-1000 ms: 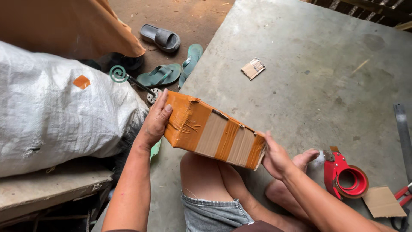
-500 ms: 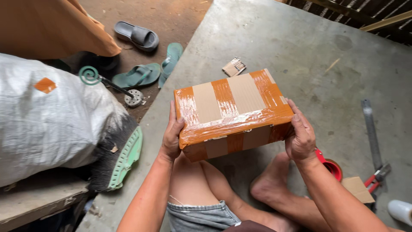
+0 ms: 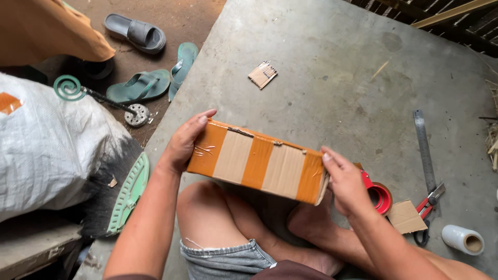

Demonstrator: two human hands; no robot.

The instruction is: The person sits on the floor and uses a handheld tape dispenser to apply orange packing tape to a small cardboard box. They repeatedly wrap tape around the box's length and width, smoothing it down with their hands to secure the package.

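While the person sits on the concrete floor [image 3: 321,67], the cardboard box [image 3: 257,162] with orange tape bands hangs above the bent knees, and the left hand [image 3: 182,142] clasps its left end, fingers curled over the top edge. The right hand [image 3: 345,179] pinches the right end, thumb and fingers closed on it. Just beside that hand lies a red tape dispenser [image 3: 378,196], with red-handled scissors [image 3: 426,205] and a metal ruler [image 3: 424,148] near.

Taped cardboard box [image 3: 258,162] now tipped from broad top face to narrow striped side, lower over the knees.
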